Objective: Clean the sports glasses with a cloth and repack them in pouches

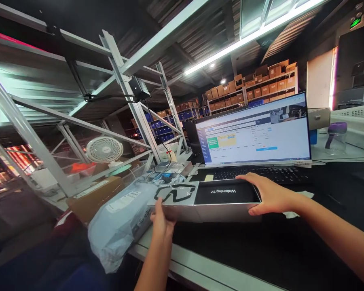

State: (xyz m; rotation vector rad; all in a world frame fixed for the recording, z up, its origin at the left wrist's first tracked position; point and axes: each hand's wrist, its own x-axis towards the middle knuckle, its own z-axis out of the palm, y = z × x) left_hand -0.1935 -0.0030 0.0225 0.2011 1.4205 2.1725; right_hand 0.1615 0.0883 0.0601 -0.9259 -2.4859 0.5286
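Observation:
A long flat box [206, 200], black on top with white lettering and a grey end panel, is held level above the dark desk [261, 250]. My left hand [161, 221] grips its left end from below. My right hand [268, 195] wraps round its right end, fingers over the top and thumb underneath. The box sits just in front of an open laptop [255, 135] whose screen shows a form page.
A grey plastic mailer bag [121, 226] lies at the desk's left edge beside a brown cardboard box [94, 198]. A small white fan [104, 150] stands behind it. Metal racking [130, 93] rises on the left; shelves of cartons [261, 87] fill the back. A purple-lidded jar [336, 137] stands at right.

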